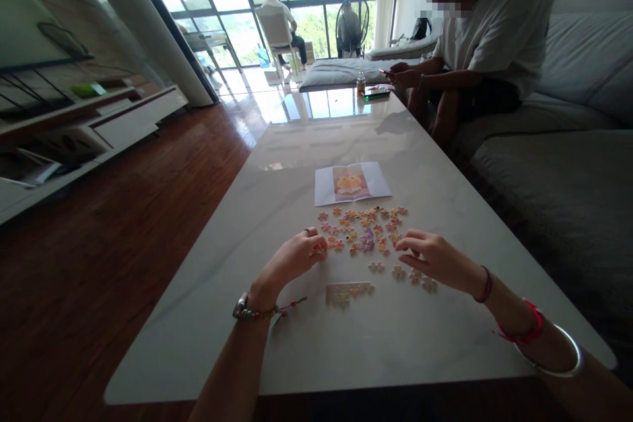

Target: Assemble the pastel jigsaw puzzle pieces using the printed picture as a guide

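Note:
Loose jigsaw puzzle pieces [366,239] in pink, yellow and purple lie spread in the middle of the table. My left hand [295,256] is at their left edge, its fingers curled together; whether a piece is between the fingertips is hidden. On the right side my right hand [435,257] hovers beside the pile, thumb and fingers apart with nothing visible between them. Below it are several pale puzzle pieces [398,271]. A partly joined section of puzzle [341,293] lies nearer to me, between my forearms. Beyond the pile rests a creased sheet with a printed picture [351,183].
The pale marble-look table [208,330] has rounded corners. At its far end stand a small bottle [361,83] and a dark phone-like object [376,94]. A person [494,33] sits on the grey sofa [568,171] at right, holding a phone. Another person [279,13] sits by the windows.

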`<state>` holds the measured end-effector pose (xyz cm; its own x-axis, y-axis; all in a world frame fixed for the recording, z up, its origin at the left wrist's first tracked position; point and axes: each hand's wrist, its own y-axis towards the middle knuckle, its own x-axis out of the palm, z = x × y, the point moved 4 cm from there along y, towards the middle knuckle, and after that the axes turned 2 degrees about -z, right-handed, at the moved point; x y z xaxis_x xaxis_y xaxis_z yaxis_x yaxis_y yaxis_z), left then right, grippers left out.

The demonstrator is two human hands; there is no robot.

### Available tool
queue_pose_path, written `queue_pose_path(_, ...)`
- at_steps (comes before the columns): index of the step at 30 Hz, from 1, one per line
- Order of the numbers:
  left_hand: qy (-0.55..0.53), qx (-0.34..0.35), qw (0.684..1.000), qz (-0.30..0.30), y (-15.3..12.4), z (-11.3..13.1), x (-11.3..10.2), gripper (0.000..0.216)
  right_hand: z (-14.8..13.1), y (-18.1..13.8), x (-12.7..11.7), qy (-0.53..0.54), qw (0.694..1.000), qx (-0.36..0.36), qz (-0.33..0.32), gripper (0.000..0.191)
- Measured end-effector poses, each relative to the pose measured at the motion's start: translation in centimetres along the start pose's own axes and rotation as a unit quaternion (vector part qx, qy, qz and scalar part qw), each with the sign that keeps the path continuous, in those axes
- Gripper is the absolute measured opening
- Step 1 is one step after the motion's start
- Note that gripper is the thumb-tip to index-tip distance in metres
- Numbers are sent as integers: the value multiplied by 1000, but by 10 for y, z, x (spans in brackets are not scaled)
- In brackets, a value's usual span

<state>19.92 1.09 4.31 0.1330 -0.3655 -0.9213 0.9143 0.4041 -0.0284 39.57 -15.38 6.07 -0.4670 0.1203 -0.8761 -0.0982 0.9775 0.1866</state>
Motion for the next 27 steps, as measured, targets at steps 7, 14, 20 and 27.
queue_pose_path(7, -28, 20, 999, 0, 0, 4, 3, 8, 1, -2, -9, 0, 1000, 3, 19, 13)
queue_pose_path(14, -151, 8, 988, -7, 3, 10, -1, 2, 10, -6, -35, 58, 992, 57, 96, 16)
queue_pose_path(20, -472, -17, 881, 18, 8, 62, 13, 21, -19, 2, 10, 374, 921, 106, 11, 33)
queue_pose_path(27, -407, -18, 913, -21, 8, 85, 38, 22, -17, 3, 32, 399, 907, 135, -4, 14)
